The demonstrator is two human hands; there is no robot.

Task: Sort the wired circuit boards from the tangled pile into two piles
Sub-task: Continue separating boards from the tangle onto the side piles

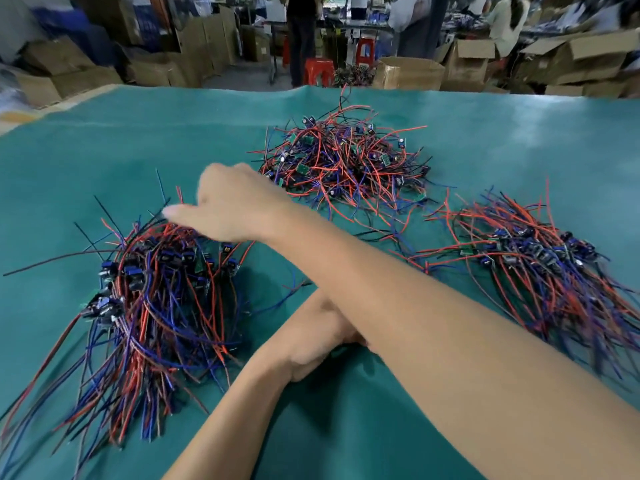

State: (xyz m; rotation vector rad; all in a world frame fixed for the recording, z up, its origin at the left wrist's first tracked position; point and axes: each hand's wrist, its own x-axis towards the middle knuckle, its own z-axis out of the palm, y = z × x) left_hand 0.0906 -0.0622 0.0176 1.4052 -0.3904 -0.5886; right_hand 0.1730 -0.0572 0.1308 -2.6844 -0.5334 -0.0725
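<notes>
Though blurry, right hand (235, 206) over left pile (156, 299).

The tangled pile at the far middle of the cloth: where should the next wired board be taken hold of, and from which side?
Probably best by a green board showing on top of the tangled pile, near its left edge, pinched across its short sides from above. The boards are stiff and lie exposed there, while the red and blue wires loop through one another and would likely drag neighbours along.
</notes>
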